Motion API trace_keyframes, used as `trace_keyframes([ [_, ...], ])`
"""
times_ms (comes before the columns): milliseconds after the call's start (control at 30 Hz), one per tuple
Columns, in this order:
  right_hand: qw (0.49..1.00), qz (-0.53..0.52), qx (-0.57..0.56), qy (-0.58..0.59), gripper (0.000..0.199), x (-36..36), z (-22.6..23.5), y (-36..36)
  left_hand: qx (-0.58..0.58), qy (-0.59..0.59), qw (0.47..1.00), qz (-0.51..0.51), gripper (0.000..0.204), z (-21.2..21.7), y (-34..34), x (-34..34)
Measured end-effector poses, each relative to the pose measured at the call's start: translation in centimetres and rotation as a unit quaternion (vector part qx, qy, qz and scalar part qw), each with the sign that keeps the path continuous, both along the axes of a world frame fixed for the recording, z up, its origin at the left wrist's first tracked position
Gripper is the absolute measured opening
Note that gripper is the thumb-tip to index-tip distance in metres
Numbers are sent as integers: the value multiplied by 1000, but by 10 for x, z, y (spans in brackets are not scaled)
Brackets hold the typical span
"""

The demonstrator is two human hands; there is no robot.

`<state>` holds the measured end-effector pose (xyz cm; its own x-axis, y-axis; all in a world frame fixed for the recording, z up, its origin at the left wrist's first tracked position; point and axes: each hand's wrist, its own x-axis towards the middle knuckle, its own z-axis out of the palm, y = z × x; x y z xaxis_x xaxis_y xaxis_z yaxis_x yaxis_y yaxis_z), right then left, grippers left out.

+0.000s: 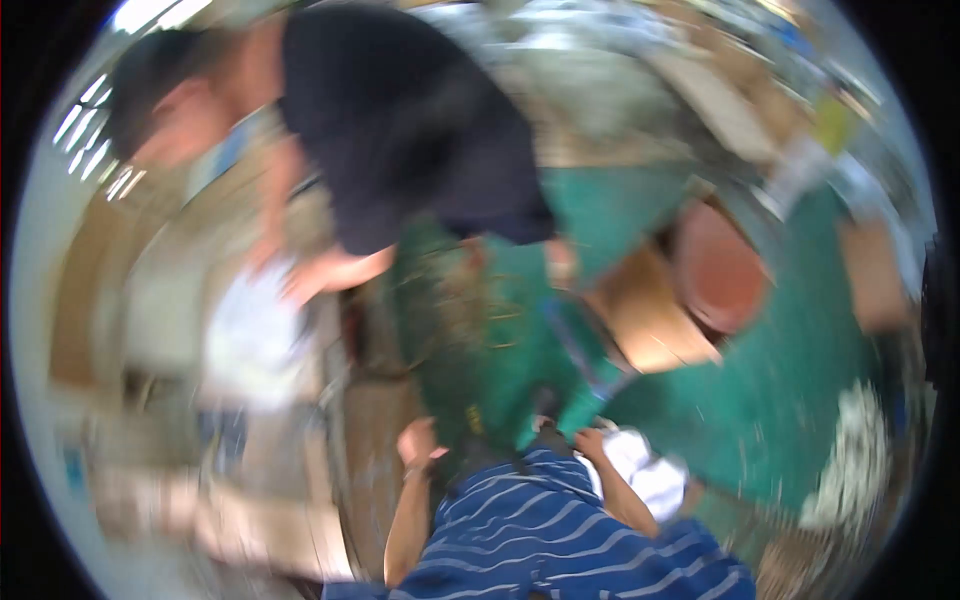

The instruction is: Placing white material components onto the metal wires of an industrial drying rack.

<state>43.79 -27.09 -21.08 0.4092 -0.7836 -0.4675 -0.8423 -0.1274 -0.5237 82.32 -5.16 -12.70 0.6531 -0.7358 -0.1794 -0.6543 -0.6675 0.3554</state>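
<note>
Green bench [780, 400] ahead: your right hand [592, 440] grips white cloth [650, 475], its length toward four o'clock; left hand [418, 443] loosely curled, empty.

White cloth [648, 472]: crumpled, blurred, lying at 5 o'clock on the green surface [760, 400], touching the right hand [592, 440].

Frame is motion-blurred, so detail is limited. My shirt [560, 530] is dark blue with thin pale horizontal stripes, cloth creased and bunched at the front, filling the bottom centre of the view. Both forearms are bare, no sleeve showing below the elbow, no gloves. Left hand [418, 443] and right hand [592, 442] are bare too. Something thin may sit at the left wrist; too smeared to tell.
</note>
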Motion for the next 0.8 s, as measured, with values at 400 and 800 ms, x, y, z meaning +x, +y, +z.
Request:
trace_keyframes([
  [400,949,-197,232,-77,19,-85,0,-123,-122,325,921,174,26,43,-128,-112],
  [800,982,-155,65,-81,32,-89,-27,-72,-120,429,875,189,16,40,-123,-107],
])
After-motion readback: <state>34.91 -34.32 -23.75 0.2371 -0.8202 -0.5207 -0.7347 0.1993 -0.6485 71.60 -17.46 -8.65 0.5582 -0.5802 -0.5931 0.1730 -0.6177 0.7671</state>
